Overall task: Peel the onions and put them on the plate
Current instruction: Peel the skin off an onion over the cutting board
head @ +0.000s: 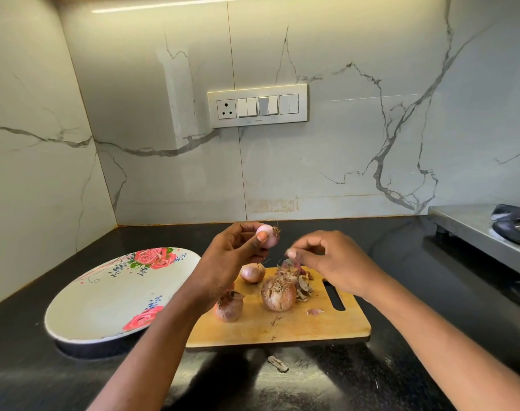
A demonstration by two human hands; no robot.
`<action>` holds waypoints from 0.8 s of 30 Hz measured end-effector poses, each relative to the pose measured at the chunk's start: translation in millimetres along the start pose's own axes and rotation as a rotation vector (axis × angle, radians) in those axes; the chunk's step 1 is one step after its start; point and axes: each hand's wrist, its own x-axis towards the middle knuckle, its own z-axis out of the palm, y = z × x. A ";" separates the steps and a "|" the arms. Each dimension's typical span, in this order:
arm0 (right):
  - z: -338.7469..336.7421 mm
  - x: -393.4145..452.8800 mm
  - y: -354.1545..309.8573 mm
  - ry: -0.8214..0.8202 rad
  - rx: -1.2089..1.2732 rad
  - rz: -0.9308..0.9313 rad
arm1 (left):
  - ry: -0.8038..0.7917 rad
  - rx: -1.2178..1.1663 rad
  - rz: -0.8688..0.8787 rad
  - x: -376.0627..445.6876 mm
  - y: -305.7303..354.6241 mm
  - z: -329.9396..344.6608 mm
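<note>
My left grip (238,247) clamps a peeled onion (268,235) above the board (282,324), my right grip (326,259) pinches a scrap of skin (290,253) over three unpeeled onions (278,293), and the plate (104,304) sits left on the desk (401,262).

A black worktop (401,262) carries a wooden board (282,327) near its middle. A steel stove (484,229) sits at the right edge. A switch panel (257,105) is on the marble wall (356,137).

Left hand (232,256) gripping a pale peeled onion (268,235) above the cutting board (282,324). Right hand (329,262) pinching a scrap of skin (290,254) just beside it. Three unpeeled onions (278,293) on the board, flowered plate (104,301) left on the desk (401,262).
</note>
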 end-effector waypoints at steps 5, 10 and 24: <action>2.7 1.7 -7.5 0.066 0.273 -0.004 | -0.044 0.178 0.013 -0.2 -2.6 0.8; 3.0 2.9 -7.1 0.139 0.393 -0.041 | -0.064 0.163 0.020 -1.5 -0.9 2.6; 2.0 -0.7 -10.5 0.175 0.135 -0.119 | -0.064 0.246 0.000 -0.5 -3.8 0.2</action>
